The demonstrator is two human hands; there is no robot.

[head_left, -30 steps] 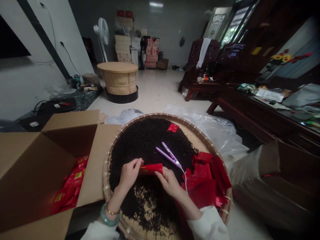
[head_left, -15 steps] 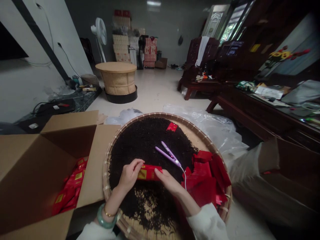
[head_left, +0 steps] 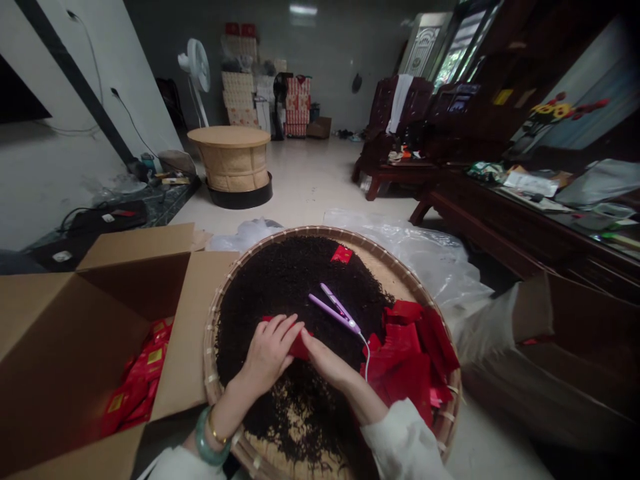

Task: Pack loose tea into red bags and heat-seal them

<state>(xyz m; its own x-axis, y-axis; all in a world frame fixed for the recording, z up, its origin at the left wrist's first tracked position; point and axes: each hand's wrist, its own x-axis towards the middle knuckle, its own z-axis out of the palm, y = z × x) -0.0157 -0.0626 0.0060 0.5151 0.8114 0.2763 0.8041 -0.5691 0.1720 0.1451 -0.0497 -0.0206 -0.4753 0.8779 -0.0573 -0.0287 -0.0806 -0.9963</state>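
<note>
Red packet [head_left: 300,348] in hand, seen from the head view: it lies between our two hands, over the near half of a round bamboo tray [head_left: 211,333], and much of it is hidden under our fingers. Our left hand [head_left: 270,350] lies across it from above, fingers nearly together and its grip narrow around the packet. Our right hand [head_left: 325,363] holds the packet's right end, thumb laid along it; the other fingers are hidden beneath, so we cannot tell how tightly they press. A green bangle [head_left: 211,443] and a gold bracelet circle our left wrist. Below our hands, dark loose leaves [head_left: 270,267] cover most of the tray, thinning to bare bamboo at the near side. Just beyond our right hand we see a purple sealing iron [head_left: 350,325], its two arms spread apart, with a white cord [head_left: 369,363] running toward us. To the right is a pile of red pouches [head_left: 407,373], and a small red packet [head_left: 342,254] rests on the leaves near the far rim. Left of the tray stands an open cardboard box [head_left: 204,313] with filled packets [head_left: 153,357] inside.
</note>
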